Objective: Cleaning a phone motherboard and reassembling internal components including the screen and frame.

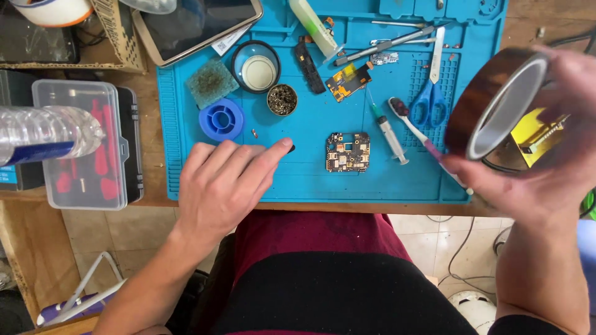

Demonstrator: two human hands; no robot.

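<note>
My right hand [546, 149] holds up a brown roll of tape [490, 105] at the right edge of the blue work mat [310, 180]. My left hand [226, 180] lies flat on the mat's near left part, its index fingertip touching a small dark part [292, 148]. A small circuit board [347, 151] lies on the mat between the hands. A syringe [388, 129] and a toothbrush [415, 127] lie just right of the board.
Blue-handled scissors [431, 93], tweezers [385, 44], a blue spool [221, 119], a green sponge [212, 82], a round tin [256, 67] and a brass-wool pot [282, 100] lie on the mat. A clear plastic box [87, 146] and a water bottle [46, 133] stand left. A tablet [198, 25] rests at the back.
</note>
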